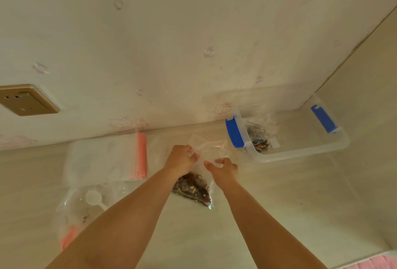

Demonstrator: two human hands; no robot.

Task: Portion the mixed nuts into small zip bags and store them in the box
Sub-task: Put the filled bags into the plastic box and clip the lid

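Note:
A small clear zip bag [211, 150] with mixed nuts [192, 187] in its lower end is held up over the counter. My left hand [181, 158] pinches the bag's top edge on the left. My right hand [225, 168] holds the top on the right, thumb and fingers around the plastic. A clear storage box [300, 152] with blue handles stands at the back right, with one filled nut bag [258, 137] inside. A stack of empty zip bags [107, 157] with orange-red strips lies to the left.
A large, nearly empty bag [86, 210] with a white scoop [95, 199] on it lies at the front left. A wall with a gold socket plate [28, 100] rises behind the counter. A pink cloth [380, 263] shows at the bottom right corner.

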